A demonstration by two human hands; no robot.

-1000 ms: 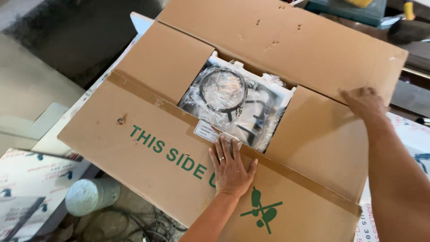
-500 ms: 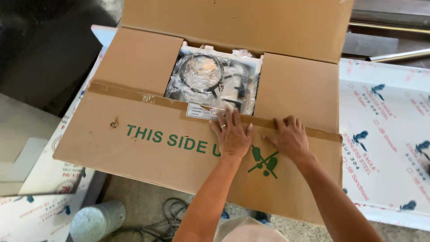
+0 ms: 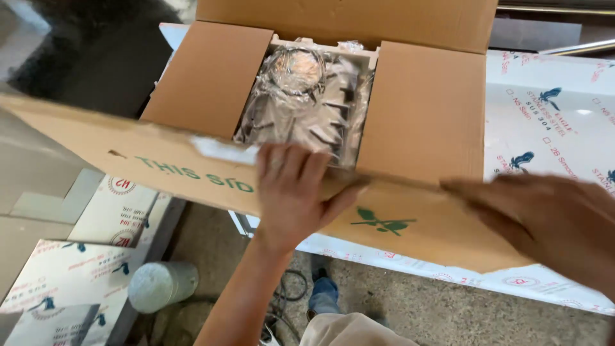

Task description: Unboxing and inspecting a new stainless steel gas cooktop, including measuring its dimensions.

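- My left hand (image 3: pixel 291 186) lies spread on the near flap (image 3: pixel 211 176) of the cardboard box (image 3: pixel 423 109), fingers over its top edge and thumb along the outer face: pressed on it rather than clenched round it.
- My right hand (image 3: pixel 544 221) is blurred at the flap's right end; it touches the cardboard, but I cannot tell whether that grip is closed on the edge or just resting flat.
- The flap stands half raised, tilted toward me. I judge it light and stiff but easy to crease, best taken along its long free edge with both hands well apart.
- The box sits on a counter (image 3: pixel 544 128) covered in white printed film, its near side at the counter's front edge, with floor (image 3: pixel 416 307) below.
- A pale cylinder (image 3: pixel 160 285) and loose cables lie on the floor down to my left, beside more film-covered sheets (image 3: pixel 57 282).
- The two side flaps already lie inward, leaving a middle gap.
- In the gap shows a plastic-wrapped bundle (image 3: pixel 301 102) in white packing; it looks awkward, slippery and possibly fragile.
- The far flap (image 3: pixel 346 19) stands up behind; open room is to the right, across the counter.
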